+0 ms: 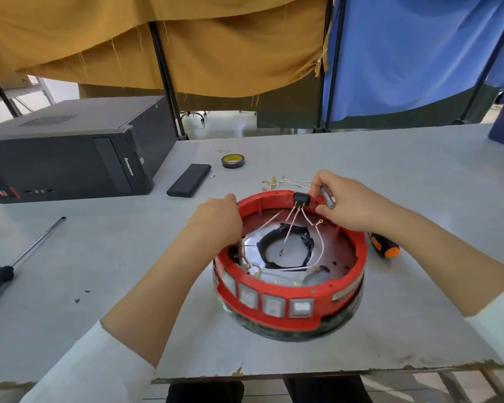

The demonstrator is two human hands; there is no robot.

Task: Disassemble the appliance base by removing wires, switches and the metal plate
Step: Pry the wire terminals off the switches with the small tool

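A round red appliance base (291, 314) lies upside down on the table, with a shiny metal plate (336, 257) inside and several square switches (272, 305) along its near wall. A black switch (301, 199) sits in the far rim, and thin white wires (317, 242) run from it across the plate. My left hand (216, 221) grips the left rim. My right hand (349, 205) rests at the far rim beside the black switch and holds a small grey metal tool (328, 197). Loose wires with brass terminals (274, 183) lie behind the base.
An orange and black screwdriver (384, 245) lies right of the base, a long screwdriver (18, 257) at the far left. Behind stand a black computer case (70, 149), a black flat box (189, 180) and a tape roll (233, 161). The table's front edge (303, 372) is close.
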